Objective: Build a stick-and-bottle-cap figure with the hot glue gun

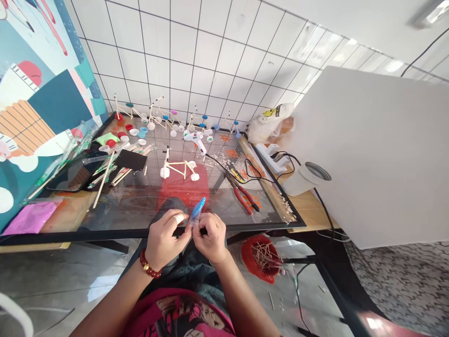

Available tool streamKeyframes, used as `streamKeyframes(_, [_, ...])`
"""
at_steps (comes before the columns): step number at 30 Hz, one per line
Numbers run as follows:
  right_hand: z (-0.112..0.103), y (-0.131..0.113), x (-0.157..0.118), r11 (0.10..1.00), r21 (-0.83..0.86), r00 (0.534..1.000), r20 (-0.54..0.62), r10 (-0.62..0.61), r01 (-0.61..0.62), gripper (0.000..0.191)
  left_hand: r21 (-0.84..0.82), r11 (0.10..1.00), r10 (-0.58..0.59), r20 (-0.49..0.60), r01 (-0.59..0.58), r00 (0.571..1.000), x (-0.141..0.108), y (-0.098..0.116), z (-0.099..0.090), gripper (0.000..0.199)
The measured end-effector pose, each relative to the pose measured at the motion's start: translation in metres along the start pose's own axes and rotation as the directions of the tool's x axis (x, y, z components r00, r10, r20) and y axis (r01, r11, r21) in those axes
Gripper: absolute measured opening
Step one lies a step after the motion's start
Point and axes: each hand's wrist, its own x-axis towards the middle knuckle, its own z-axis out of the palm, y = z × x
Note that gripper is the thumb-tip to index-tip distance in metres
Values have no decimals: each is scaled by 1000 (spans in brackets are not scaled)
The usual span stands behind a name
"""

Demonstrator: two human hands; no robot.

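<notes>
Left hand (167, 233) and right hand (211, 234) pinch a blue packet (197, 210).
Opposed grips likely steady it at the table's (224, 206) six-o'clock edge; a stick model (177, 169) stands towards eleven, probably for easy reach.

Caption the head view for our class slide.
Left hand and right hand hold a blue packet before a white-wheeled stick model.

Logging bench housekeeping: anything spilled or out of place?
Yes, likely uncleared offcuts: pale scraps litter the glass tabletop beyond the red-handled pliers, more by its near-right corner. A stray stick lies on the floor, outside the red bag holding others.
</notes>
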Motion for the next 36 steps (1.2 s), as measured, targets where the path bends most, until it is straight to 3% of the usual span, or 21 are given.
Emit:
streamKeyframes(5, [-2, 1, 0, 999, -5, 995, 89, -41, 41, 23, 35, 999, -32, 36, 31, 999, -1, -2, 1, 17])
streamKeyframes(7, [1, 1, -2, 998, -57, 995, 94, 17, -12, 20, 61, 998, -14, 15, 13, 1000, -3, -3, 3, 20])
streamKeyframes(10, [6, 2, -7, 986, -61, 988, 9, 156, -155, 21, 64, 998, 17, -16, -16, 1000, -4, -2, 6, 25])
streamKeyframes(13, [5, 4, -8, 943, 137, 950, -26, 310, -304, 13, -1, 999, 37, -38, -37, 999, -4, 1, 3, 36])
streamKeyframes(16, [-5, 5, -3, 772, 480, 899, 93, 428, -417, 20, -206, 974, -96, 0, 94, 995, -2, 2, -6, 63])
streamKeyframes(18, [-13, 6, 1, 622, 634, 881, 233, 412, -459, 30, -438, 855, -260, 99, 277, 960, -1, 2, -11, 67])
streamKeyframes(20, [-20, 8, 3, 511, 701, 865, 355, 354, -497, 36, -632, 631, -357, 277, 450, 892, 1, 1, -14, 59])
streamKeyframes(21, [-23, 9, 4, 468, 716, 854, 403, 330, -518, 37, -674, 523, -377, 368, 523, 850, 3, 1, -15, 56])
streamKeyframes(23, [-27, 11, 5, 391, 726, 824, 480, 300, -565, 38, -668, 388, -406, 494, 634, 769, 8, -1, -15, 55])
streamKeyframes(25, [-28, 13, 5, 330, 727, 798, 530, 286, -601, 37, -623, 328, -451, 557, 710, 697, 14, -4, -15, 57])
streamKeyframes(28, [-27, 14, 7, 282, 740, 789, 540, 294, -611, 35, -580, 250, -443, 644, 775, 624, 23, -8, -16, 50])
streamKeyframes(31, [-23, 12, 9, 281, 748, 790, 504, 348, -601, 32, -611, 161, -457, 650, 775, 607, 26, -12, -15, 40])
streamKeyframes(36, [-15, 6, 11, 289, 747, 770, 438, 463, -599, 31, -663, 84, -582, 573, 744, 577, 26, -11, -13, 48])
